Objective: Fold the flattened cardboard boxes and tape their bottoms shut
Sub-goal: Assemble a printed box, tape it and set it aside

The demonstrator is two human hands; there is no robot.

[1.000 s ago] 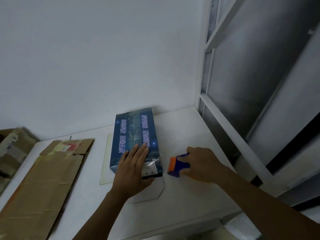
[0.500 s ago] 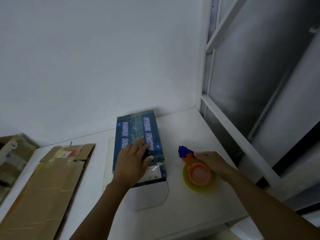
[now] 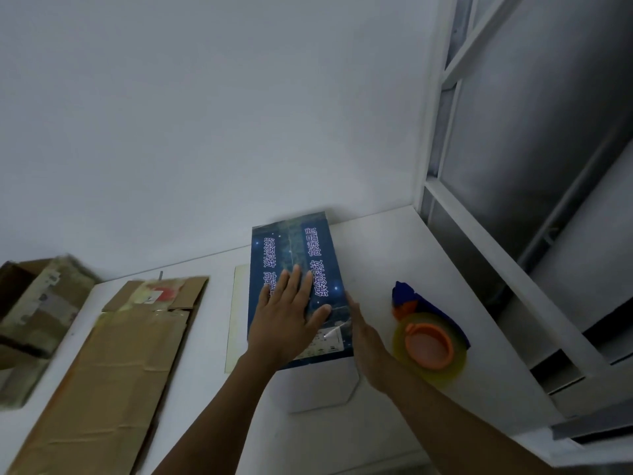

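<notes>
Both forearms are entering from the near edge, cut off by the frame. The flattened brown cardboard (image 3: 113, 365) is lying at the left of the white table (image 3: 394, 255), its near end running out of view. The left hand (image 3: 287, 317) is pressing flat, fingers spread, on the blue printed box (image 3: 294, 248) lying mid-table, partly covering its label. The right hand (image 3: 363, 334) is resting straight-fingered against the box's right edge, gripping nothing. The tape dispenser (image 3: 428, 341) is lying just right of it. At far left a brown carton (image 3: 37, 303) is showing blurred, its contents unreadable.

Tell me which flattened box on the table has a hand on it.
The blue printed box, under the flat left hand; the plain brown flattened box to its left lies untouched.
</notes>
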